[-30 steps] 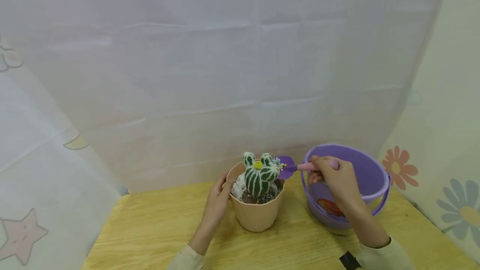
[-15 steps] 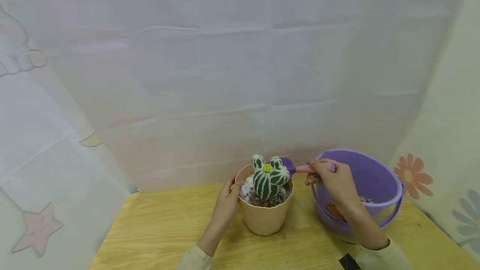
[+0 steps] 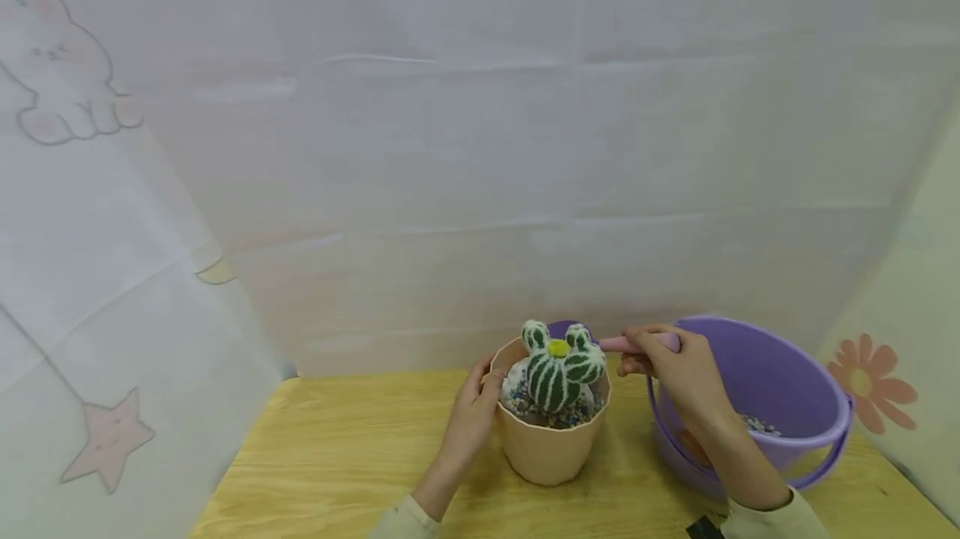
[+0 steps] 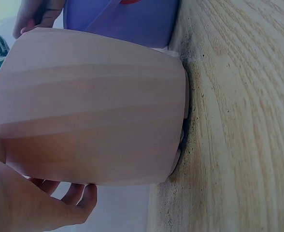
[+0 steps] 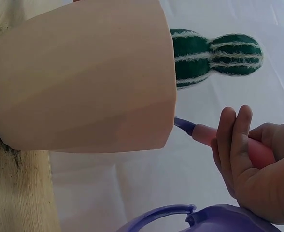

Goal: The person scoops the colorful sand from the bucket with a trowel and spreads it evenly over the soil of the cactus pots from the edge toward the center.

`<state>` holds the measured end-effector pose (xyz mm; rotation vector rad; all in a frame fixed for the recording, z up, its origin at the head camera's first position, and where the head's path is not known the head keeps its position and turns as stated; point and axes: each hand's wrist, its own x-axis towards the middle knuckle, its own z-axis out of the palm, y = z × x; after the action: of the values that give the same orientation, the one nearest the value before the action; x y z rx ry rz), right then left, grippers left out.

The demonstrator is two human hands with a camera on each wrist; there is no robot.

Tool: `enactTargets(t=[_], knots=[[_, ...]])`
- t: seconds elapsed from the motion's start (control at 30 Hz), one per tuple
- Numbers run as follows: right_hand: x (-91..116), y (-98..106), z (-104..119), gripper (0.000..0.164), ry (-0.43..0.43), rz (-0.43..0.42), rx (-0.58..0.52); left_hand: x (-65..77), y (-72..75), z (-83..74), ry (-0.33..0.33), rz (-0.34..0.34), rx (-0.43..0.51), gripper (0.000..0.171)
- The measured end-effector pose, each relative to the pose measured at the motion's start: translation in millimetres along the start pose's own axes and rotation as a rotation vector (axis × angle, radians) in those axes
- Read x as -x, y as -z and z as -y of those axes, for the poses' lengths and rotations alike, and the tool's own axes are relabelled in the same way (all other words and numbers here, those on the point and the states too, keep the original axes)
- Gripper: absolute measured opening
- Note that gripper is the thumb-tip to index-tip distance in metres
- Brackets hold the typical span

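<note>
A peach flowerpot (image 3: 551,453) stands on the wooden table, holding a green, white-striped toy cactus (image 3: 553,385) with a yellow flower. Small coloured pebbles (image 3: 521,402) lie around its base, beside a white lump. My left hand (image 3: 471,418) grips the pot's left side; in the left wrist view the thumb is at the rim and the fingers curl behind the wall. My right hand (image 3: 684,376) holds a small trowel (image 5: 205,134) by its pink handle. Its purple blade reaches over the pot's far right rim, mostly hidden behind the cactus.
A purple bucket (image 3: 753,356) with its handle folded down stands right of the pot, under the right forearm, with pebbles (image 3: 759,424) inside. A dark object (image 3: 705,528) shows by the right sleeve. White cloth walls (image 3: 450,189) close off the back and sides.
The trowel's blade, earlier loaded with pebbles beside the cactus, has moved left behind it. More coloured pebbles now show in the pot. The head view has shifted left.
</note>
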<state>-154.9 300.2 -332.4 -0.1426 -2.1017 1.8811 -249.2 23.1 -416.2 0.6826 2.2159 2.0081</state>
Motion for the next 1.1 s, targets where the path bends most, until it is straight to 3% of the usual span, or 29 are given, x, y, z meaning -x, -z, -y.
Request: enactTargets(t=[0.43, 0.6, 0.83, 1.03, 1.1], knots=[[3.5, 7.6, 7.3, 0.044, 0.053, 0.014, 0.047, -2.5, -3.8, -2.7, -0.004, 0.019, -0.028, 0.05], [14.8, 13.4, 12.6, 0.043, 0.042, -0.029, 0.142, -3.1, -5.2, -1.1, 0.011, 0.03, -0.036, 0.051], [27.3, 17.2, 23.9, 0.036, 0.123, -0.085, 0.259, -8.1, -3.9, -4.0, 0.045, 0.022, -0.024, 0.056], [39.3, 28.8, 31.0, 0.039, 0.136, -0.202, 0.345, -15.6, -3.3, -4.7, 0.032, 0.019, -0.018, 0.053], [43.9, 35.5, 32.3, 0.039, 0.153, -0.245, 0.322, -17.4, -4.3, -3.9, 0.024, 0.023, -0.016, 0.054]])
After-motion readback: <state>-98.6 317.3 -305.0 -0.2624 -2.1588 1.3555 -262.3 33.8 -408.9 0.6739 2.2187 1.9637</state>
